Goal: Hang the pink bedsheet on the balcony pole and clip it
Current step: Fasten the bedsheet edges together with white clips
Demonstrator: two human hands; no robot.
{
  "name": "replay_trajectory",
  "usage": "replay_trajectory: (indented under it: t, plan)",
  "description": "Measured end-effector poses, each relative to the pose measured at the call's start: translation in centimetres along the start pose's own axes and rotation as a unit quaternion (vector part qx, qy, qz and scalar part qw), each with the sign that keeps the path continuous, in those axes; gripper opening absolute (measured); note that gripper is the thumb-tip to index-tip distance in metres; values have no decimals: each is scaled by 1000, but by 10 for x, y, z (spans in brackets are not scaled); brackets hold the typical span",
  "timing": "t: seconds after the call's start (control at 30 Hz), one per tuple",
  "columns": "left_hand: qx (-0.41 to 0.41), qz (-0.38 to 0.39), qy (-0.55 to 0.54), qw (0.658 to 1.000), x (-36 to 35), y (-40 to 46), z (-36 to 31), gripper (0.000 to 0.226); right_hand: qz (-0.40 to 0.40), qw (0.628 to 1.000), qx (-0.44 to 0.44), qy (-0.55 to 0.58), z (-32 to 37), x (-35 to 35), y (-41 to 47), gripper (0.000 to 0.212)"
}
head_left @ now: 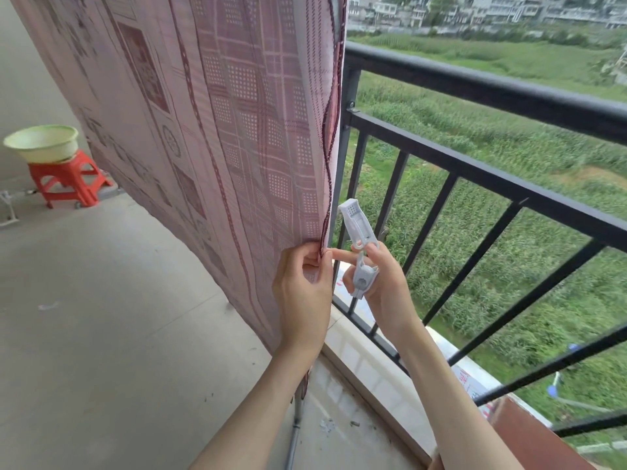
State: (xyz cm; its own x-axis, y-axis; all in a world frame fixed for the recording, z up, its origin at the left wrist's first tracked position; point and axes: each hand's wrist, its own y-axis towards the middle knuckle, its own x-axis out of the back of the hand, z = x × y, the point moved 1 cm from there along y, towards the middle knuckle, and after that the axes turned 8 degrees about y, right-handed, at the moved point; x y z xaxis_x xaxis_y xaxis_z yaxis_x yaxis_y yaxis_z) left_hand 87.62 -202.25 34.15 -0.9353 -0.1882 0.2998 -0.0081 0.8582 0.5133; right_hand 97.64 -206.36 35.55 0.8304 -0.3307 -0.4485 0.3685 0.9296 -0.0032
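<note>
White plastic clip [357, 239], long-bodied, stands upright in the person's right hand [380, 283]; the fingers curl round its lower half, and the index finger points left until its tip meets the sheet's edge. Clip jaws point up, free of the cloth, just right of the hem.

Left hand [302, 293]: thumb and fingers pinch the lower right edge of the pink bedsheet [210, 123], close to the dark red trim that runs down that edge. Both forearms rise from the bottom of the view.

The sheet hangs as a broad vertical panel, patterned in squares, dotted blocks and stripes. It runs from the hands up and out past the top of the view, and away to the left along the balcony. Its support is above the view, so I cannot tell how it is hung.

Just right of the sheet: black metal railing [475, 86] with upright bars, set on a pale tiled kerb [359, 361]. Grey concrete floor [101, 317] on the left.

Far left, near the wall: red plastic stool [68, 181] carrying a pale green basin [42, 142].

Beyond the railing: green field [509, 147], then a row of buildings [475, 8] along the top.
</note>
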Motion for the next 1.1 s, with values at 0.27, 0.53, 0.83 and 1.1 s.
replay_trajectory:
  t: [0.27,0.53,0.83,1.1]
  plan:
    - [-14,-16,24,999,-4,-2,3,7,-58,984,101,-136,5,12,-22,20]
    - [-76,-27,41,996,-7,-8,9,12,-65,938,172,-293,16,13,-46,21]
    - [-79,-18,28,996,-7,-11,10,17,-78,896,198,-389,21,-3,-32,26]
    - [-55,6,-3,998,-4,-15,13,17,-47,888,153,-432,22,3,-26,32]
